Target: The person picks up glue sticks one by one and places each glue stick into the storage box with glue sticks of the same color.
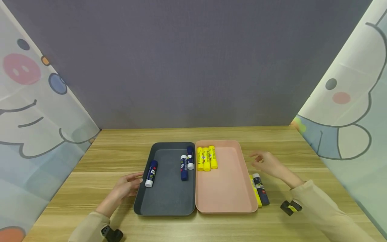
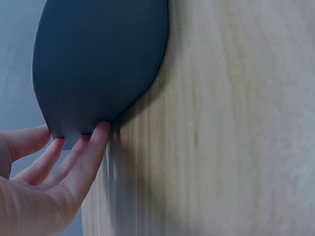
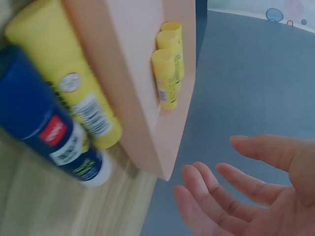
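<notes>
In the head view, my left hand (image 1: pixel 125 186) is at the left side of the dark grey tray (image 1: pixel 169 201). Its fingertips touch the tray's outer wall in the left wrist view. Three blue glue sticks lie in that tray, one by the left wall (image 1: pixel 151 173) and two along the right wall. The pink tray (image 1: pixel 225 195) holds three yellow glue sticks (image 1: pixel 206 159) side by side. My right hand (image 1: pixel 267 163) hovers right of the pink tray, fingers loosely bent, holding nothing. Below it, a blue glue stick (image 1: pixel 261 190) and a yellow glue stick (image 3: pixel 74 73) lie against the pink tray's outer wall.
The two trays stand side by side on a wooden table (image 1: pixel 169 232). A grey panel (image 1: pixel 193 67) rises behind the table. Cartoon-printed sheets flank it at left (image 1: pixel 39 117) and right (image 1: pixel 347 117).
</notes>
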